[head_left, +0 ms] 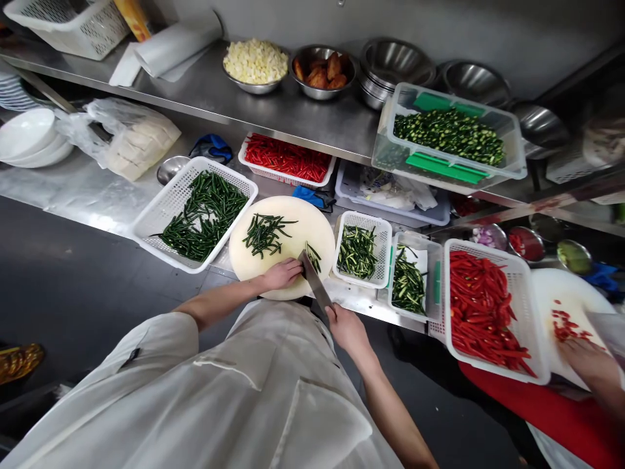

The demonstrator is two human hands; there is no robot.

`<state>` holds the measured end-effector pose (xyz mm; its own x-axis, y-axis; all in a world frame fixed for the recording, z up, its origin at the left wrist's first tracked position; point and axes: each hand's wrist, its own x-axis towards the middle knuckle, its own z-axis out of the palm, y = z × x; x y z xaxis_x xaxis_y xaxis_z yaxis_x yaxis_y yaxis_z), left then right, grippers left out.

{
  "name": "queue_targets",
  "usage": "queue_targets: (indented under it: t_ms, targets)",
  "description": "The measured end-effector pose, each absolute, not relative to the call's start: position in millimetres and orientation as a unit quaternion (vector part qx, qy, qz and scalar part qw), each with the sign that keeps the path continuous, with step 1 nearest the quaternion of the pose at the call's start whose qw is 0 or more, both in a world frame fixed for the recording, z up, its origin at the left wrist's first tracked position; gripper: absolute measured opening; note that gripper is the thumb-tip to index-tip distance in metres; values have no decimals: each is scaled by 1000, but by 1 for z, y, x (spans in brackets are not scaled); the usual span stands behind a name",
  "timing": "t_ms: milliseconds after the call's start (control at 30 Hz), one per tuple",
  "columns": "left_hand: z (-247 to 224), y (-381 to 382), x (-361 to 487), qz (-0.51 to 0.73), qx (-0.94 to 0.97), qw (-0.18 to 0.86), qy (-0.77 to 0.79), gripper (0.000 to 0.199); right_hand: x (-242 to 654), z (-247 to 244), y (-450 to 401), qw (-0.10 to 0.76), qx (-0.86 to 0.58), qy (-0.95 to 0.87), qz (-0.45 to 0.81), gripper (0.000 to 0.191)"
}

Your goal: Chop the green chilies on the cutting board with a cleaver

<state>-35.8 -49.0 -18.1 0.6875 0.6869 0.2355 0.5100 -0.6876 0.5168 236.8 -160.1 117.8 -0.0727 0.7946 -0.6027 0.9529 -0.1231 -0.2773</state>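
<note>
My right hand [347, 327] is closed round the handle of a kitchen knife [316, 281], its blade over the round white cutting board [280, 290]. Just left of the blade, my left hand [283, 272] rests on the board with fingers curled together. Whatever those fingers press is hidden. A loose pile of long green chilies [266, 234] lies on the board's far left part. Cut green pieces [313, 258] lie to the right of the blade. Beside the board on the left, a white basket [146, 225] holds more whole green chilies.
Right of the board stand a small basket [338, 254] and a clear tub [433, 273] of cut green chilies, then a basket of red chilies [481, 306]. Another person's hand [583, 358] works at a second board [541, 286]. A steel shelf [195, 98] overhangs the back.
</note>
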Motion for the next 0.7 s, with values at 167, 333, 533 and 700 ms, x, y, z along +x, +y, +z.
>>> queue_targets:
  t_ms: [167,333,533,700]
  targets:
    - [-20,-47,-33,212,897,213,325,29,240,120,-153,112,667,655,-338,40]
    - [-24,-47,-35,212,893,224,328,29,251,122,-149,91,651,655,-372,39]
    - [-23,-46,-33,224,881,253,332,29,225,91,-130,70,652,656,-372,37]
    - [-10,-41,-41,212,894,252,303,28,203,76,-108,1,669,640,-377,39]
